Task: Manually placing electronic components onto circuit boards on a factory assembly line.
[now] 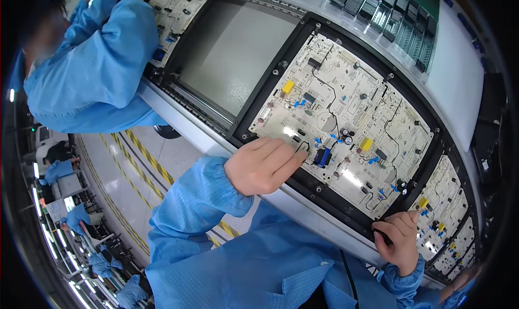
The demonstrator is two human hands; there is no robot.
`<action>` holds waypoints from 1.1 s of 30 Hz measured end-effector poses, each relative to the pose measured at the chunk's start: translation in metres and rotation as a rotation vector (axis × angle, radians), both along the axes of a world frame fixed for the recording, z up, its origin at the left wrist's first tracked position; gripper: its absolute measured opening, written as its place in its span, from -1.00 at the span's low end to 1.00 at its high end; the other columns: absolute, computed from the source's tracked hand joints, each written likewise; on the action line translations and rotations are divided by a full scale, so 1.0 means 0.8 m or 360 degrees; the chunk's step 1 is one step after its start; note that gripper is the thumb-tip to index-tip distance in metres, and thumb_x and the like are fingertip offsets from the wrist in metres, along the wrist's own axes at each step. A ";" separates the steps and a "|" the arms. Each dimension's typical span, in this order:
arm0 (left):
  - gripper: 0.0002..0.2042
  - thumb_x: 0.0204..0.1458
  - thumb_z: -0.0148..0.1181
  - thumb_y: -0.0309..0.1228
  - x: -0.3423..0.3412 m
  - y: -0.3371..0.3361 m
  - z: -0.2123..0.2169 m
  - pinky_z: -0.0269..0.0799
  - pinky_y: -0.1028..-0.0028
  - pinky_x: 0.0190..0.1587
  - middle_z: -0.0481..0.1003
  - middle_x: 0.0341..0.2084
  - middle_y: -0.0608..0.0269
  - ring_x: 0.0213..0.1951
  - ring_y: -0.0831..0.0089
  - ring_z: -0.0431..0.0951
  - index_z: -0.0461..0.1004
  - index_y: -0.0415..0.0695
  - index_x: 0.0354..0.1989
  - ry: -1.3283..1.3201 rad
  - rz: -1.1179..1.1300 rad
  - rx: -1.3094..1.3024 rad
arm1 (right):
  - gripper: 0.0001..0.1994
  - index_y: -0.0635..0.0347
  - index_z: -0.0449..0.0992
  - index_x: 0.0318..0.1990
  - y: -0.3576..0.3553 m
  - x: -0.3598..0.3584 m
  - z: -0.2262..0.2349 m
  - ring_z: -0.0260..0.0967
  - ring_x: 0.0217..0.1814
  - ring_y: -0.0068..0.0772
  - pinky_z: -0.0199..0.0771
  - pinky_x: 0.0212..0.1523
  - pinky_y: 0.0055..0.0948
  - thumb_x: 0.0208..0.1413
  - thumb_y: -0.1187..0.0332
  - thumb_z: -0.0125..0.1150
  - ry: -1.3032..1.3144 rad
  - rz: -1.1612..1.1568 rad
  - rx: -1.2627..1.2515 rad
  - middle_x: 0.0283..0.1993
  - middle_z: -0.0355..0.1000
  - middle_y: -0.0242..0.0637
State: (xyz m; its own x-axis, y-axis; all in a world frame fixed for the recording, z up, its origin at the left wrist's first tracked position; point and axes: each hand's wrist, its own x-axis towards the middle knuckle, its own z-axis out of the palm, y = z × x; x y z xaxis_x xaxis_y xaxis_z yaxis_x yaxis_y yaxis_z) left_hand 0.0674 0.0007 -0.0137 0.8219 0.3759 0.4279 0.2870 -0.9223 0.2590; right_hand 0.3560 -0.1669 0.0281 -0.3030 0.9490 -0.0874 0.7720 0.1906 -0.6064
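Observation:
A white circuit board (346,93) with yellow, blue and black parts lies in a black carrier frame (259,101) on the conveyor line. My left hand (263,165) rests on the board's near edge, fingers curled, fingertips at a small black wire loop (304,146) beside a blue component (323,157). My right hand (399,240) grips the carrier frame's near right corner, fingers curled over its edge.
An empty carrier with a grey plate (238,49) sits to the left; another populated board (440,212) sits to the right. A co-worker in a blue smock (92,66) leans over the line at left. Black trays (389,12) line the far side. More workers stand along the yellow-striped floor (135,163).

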 end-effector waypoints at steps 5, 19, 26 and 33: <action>-0.74 -0.31 0.27 -0.54 0.003 0.000 0.003 0.29 0.49 -0.56 0.26 -0.66 0.26 -0.59 0.40 0.35 0.47 -0.27 -0.35 0.0080 0.0022 -0.0016 | -0.75 0.09 0.46 -0.39 -0.004 0.003 -0.001 0.29 -0.36 -0.31 0.06 -0.26 -0.32 -0.38 0.52 0.20 0.0010 -0.0028 0.0006 -0.48 0.33 -0.34; -0.67 -0.36 0.15 -0.55 0.007 -0.001 0.013 0.32 0.50 -0.49 0.28 -0.61 0.23 -0.54 0.38 0.37 0.44 -0.31 -0.29 0.0265 -0.0053 0.0095 | -0.73 0.11 0.45 -0.38 -0.008 0.008 -0.002 0.32 -0.31 -0.30 0.11 -0.27 -0.31 -0.38 0.54 0.22 0.0024 -0.0015 0.0037 -0.45 0.36 -0.32; -0.66 -0.35 0.13 -0.55 0.010 0.007 0.026 0.35 0.49 -0.43 0.28 -0.55 0.21 -0.47 0.35 0.38 0.43 -0.28 -0.26 0.0372 -0.0084 -0.0084 | -0.73 0.11 0.46 -0.37 -0.005 0.007 0.002 0.33 -0.29 -0.32 0.11 -0.28 -0.34 -0.37 0.53 0.22 -0.0016 0.0002 0.0044 -0.43 0.36 -0.34; -0.75 -0.28 0.14 -0.53 0.023 0.006 0.040 0.35 0.45 -0.41 0.29 -0.52 0.18 -0.46 0.31 0.39 0.40 -0.25 -0.33 0.0471 -0.0058 -0.0097 | -0.74 0.10 0.47 -0.34 -0.003 0.001 0.010 0.34 -0.31 -0.43 0.13 -0.32 -0.43 -0.31 0.50 0.23 -0.0106 0.0025 0.0099 -0.47 0.36 -0.43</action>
State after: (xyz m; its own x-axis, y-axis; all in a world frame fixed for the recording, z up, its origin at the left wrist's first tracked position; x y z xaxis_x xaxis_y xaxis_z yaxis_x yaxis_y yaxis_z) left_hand 0.0860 0.0056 0.0181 0.9210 0.3615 0.1452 0.3253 -0.9187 0.2241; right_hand 0.3569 -0.1689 0.0364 -0.3135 0.9483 -0.0488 0.8067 0.2389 -0.5405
